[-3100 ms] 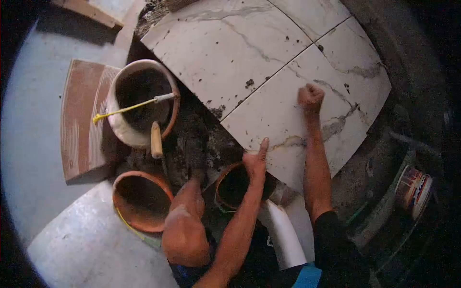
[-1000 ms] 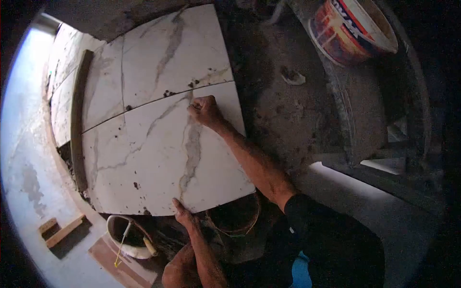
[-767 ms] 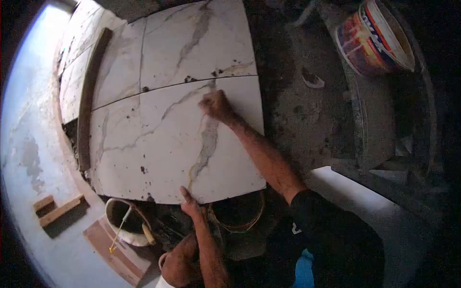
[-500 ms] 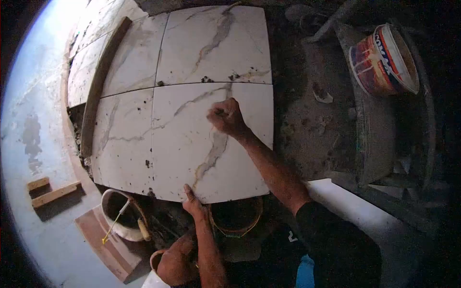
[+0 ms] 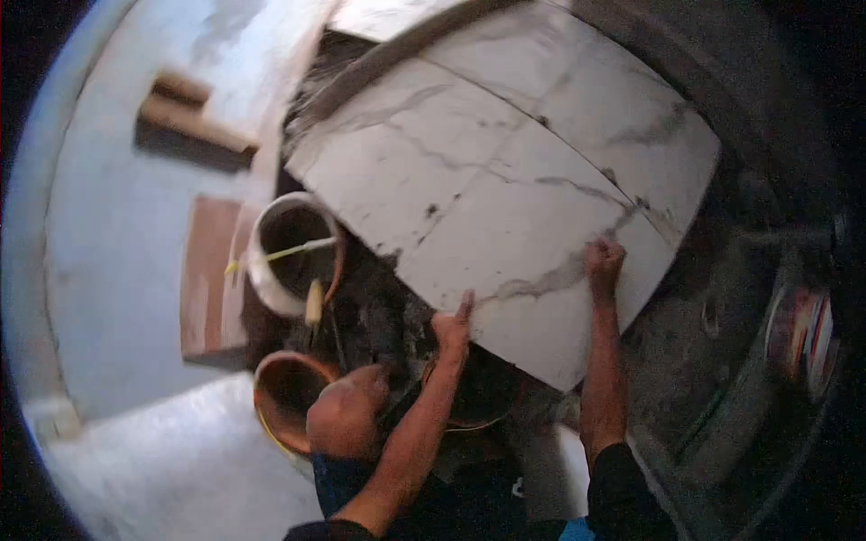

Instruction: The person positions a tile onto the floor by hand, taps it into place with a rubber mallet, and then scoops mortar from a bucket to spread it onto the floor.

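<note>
One balled-up right hand (image 5: 605, 261) sat over flat white grey-veined tile (image 5: 534, 329); left hand (image 5: 449, 330) thumbed near edge, fingers hidden. Light, even taps suited imo.

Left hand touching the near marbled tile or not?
Touching. Head view: left hand at near edge of the marbled tile, thumb laid over top face.

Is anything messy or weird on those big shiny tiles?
Yes, a bit messy: dark crumbs are scattered on the pale tiles, and some sit right along the seam. They look odd because the tiles are otherwise so light. I can't make out any cracks, but the picture is blurry.
</note>
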A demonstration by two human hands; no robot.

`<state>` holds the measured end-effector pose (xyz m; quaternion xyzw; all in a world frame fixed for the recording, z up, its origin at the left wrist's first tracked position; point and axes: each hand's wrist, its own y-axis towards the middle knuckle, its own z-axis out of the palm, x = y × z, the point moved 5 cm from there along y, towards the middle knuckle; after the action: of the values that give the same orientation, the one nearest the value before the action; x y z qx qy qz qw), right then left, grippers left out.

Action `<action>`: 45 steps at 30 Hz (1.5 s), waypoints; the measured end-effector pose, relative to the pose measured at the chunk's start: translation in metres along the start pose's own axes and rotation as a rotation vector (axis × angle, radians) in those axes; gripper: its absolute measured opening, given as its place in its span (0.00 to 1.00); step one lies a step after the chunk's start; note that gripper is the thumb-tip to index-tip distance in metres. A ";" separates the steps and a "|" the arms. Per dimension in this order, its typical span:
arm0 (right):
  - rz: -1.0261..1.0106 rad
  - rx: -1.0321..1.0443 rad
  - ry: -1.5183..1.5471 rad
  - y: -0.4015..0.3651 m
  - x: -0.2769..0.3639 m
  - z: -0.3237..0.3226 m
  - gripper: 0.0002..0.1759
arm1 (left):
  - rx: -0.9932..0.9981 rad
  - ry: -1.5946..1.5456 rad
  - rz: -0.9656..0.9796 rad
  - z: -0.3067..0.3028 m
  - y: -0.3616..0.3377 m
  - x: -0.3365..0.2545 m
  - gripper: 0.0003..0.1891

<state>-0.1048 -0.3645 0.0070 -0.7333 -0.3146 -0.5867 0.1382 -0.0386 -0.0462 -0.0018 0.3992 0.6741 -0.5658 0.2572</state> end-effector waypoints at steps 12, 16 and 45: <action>0.303 0.605 -0.315 -0.256 0.117 -0.018 0.14 | -0.422 -0.164 -0.018 0.056 -0.008 0.026 0.56; 0.384 0.654 -0.573 -0.277 0.122 -0.080 0.13 | 0.198 -0.400 0.262 -0.018 -0.142 -0.156 0.27; 0.171 1.227 -1.061 -0.285 0.129 -0.017 0.11 | -0.676 -0.940 -0.143 -0.432 -0.058 0.261 0.26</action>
<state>-0.2813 -0.1174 0.0866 -0.7290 -0.5463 0.1277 0.3921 -0.1853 0.4341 -0.0797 -0.0454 0.6560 -0.4516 0.6030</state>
